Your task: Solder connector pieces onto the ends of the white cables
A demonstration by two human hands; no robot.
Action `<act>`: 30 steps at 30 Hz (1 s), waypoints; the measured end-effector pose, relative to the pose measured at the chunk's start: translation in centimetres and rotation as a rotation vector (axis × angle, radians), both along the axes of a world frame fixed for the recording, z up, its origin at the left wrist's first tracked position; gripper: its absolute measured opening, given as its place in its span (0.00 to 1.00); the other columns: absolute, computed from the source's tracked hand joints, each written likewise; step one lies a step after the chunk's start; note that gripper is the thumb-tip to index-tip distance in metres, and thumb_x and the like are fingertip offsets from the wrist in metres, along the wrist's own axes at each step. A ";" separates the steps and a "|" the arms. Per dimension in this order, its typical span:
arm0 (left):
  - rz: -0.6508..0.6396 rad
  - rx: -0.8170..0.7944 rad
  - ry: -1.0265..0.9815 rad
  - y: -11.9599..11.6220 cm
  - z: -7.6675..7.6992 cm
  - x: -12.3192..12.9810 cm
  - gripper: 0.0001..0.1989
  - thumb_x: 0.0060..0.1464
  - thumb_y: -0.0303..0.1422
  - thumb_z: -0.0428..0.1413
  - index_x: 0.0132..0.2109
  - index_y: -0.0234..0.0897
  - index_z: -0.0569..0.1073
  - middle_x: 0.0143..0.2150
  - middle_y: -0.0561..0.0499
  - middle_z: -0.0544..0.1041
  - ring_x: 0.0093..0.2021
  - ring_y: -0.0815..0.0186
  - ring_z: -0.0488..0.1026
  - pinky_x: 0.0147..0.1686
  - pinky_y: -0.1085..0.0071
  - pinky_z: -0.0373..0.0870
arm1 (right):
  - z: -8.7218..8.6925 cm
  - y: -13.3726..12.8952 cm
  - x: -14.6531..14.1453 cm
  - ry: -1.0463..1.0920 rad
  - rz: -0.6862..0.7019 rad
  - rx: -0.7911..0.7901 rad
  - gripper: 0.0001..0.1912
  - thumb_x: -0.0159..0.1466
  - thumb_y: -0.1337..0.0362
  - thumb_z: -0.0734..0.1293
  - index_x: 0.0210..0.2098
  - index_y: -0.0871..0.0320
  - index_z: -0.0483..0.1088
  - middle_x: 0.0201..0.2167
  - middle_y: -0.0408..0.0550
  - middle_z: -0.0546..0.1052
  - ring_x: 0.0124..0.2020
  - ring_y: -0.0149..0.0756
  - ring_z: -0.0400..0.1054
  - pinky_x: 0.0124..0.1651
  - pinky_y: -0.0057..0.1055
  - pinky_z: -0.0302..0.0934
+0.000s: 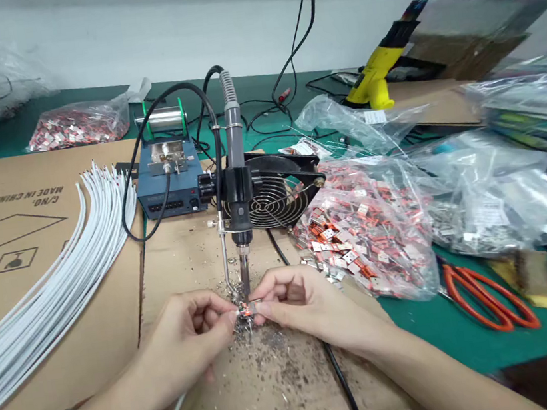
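Right in front of the person, the two bare hands have come together over the cardboard: the left hand [184, 331] and the right hand [306, 301] are both pinched at the fingertips on a tiny orange-and-silver metal connector [246, 311]. It sits between them, its long axis running roughly left to right across the body, and neither hand is clearly nearer than the other. From here I can't tell whether a thin wire runs into it.

The slim steel tip of a black handheld soldering iron [245, 272] points straight down just above the connector, nearer the right hand's side. I can't make out whether they touch. A curved silver feed tube [223, 258] comes down just left of that tip.

Beneath the hands, dark solder specks [261, 361] litter a brown cardboard sheet [203, 402]. A long bundle of white sheathed cables [48, 295] lies off to the left, and a clear plastic bag of red-and-silver terminals [368, 233] slumps to the right on the green bench [420, 327].
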State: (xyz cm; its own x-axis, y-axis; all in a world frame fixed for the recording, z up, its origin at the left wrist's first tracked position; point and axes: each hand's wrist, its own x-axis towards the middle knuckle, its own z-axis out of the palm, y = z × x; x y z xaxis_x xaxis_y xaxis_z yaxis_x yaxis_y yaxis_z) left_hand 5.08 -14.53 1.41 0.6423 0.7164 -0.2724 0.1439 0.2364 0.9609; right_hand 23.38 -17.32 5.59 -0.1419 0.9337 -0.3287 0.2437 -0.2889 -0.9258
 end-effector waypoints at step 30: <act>0.070 -0.013 0.007 -0.1 0.5 0.2 0.13 0.47 0.40 0.55 0.33 0.31 0.72 0.19 0.57 0.61 0.15 0.76 0.58 0.12 0.82 0.62 | 0.2 -0.1 0.2 0.059 0.026 0.029 0.08 0.54 0.63 0.71 0.29 0.62 0.70 0.24 0.46 0.76 0.26 0.26 0.67 0.30 0.23 0.58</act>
State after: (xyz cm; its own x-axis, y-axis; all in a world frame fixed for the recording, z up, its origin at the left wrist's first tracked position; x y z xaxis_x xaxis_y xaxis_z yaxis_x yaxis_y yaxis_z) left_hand 5.29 -14.67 1.95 0.5889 0.7556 -0.2868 0.1338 0.2589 0.9566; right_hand 23.55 -17.40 5.82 -0.1846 0.9385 -0.2918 0.1953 -0.2560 -0.9467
